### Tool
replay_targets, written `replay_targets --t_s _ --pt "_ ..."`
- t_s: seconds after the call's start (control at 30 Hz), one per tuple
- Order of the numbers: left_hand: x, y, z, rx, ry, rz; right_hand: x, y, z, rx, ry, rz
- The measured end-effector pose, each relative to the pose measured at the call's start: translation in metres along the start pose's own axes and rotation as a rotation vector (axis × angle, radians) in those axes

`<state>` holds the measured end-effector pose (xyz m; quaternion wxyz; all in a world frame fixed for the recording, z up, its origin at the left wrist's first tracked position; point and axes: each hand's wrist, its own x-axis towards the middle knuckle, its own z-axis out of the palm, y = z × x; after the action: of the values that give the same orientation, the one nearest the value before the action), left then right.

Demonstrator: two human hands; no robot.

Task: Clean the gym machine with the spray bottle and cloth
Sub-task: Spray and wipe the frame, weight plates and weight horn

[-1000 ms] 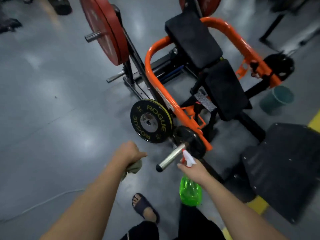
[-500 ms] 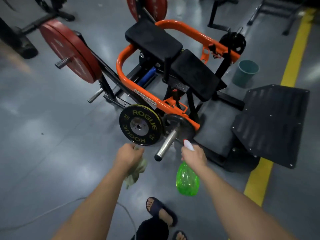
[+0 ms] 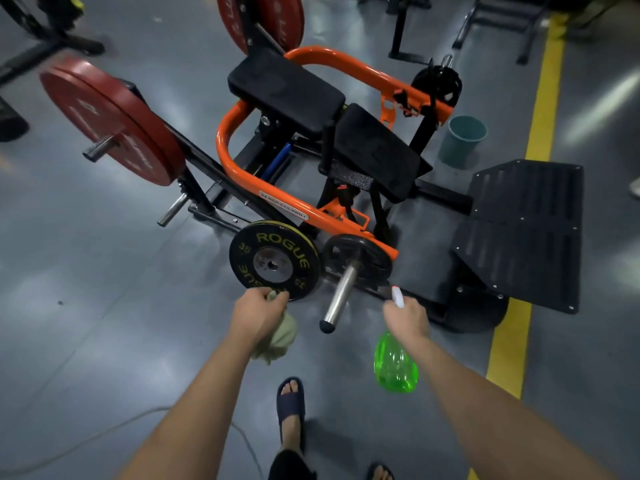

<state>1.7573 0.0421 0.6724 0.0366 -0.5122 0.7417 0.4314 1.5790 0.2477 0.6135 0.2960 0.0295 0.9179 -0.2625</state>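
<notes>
Gym floor [image 3: 104, 306], orange machine [image 3: 228, 150]. Left hand [image 3: 258, 313] grips cloth [image 3: 280, 337], right hand [image 3: 408, 318] grips spray bottle [image 3: 394, 365], flanking steel peg [image 3: 341, 292]; cleaning looks unstarted.

Gym machine [image 3: 225, 147]: orange tube frame, two black pads, plates loaded.
Spray bottle [image 3: 394, 365]: clear green, white nozzle, gripped in the right hand [image 3: 408, 315].
Cloth [image 3: 280, 337]: pale, bunched, dangling from the left hand [image 3: 258, 311].

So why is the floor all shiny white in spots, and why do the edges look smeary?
Head view: light glares off the glossy floor in pale patches; head view, left side: the red plate is blurred, while the ROGUE plate is sharp; head view: the wide lens bows the yellow line slightly.
</notes>
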Motion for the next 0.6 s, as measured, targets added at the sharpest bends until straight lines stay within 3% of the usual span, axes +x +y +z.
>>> replay_targets --t_s 0.13,0.3,0.4,0.53,0.6 --pt "0.053 0.0 -0.018 -0.024 -0.061 0.046 0.013 -0.039 0.016 0.021 -0.01 0.052" --pt "0.1 0.025 -0.022 0.025 -0.208 0.006 -0.001 -0.063 0.036 0.254 -0.107 -0.025" --pt "0.105 0.06 -0.015 0.024 -0.444 0.034 -0.015 -0.083 0.032 0.442 -0.152 -0.064" --pt "0.102 0.108 0.004 -0.165 -0.916 0.075 -0.012 -0.121 0.018 0.588 -0.246 -0.112" --pt "0.106 0.125 0.017 -0.322 -0.959 0.029 -0.002 -0.14 0.011 0.552 -0.228 -0.152"
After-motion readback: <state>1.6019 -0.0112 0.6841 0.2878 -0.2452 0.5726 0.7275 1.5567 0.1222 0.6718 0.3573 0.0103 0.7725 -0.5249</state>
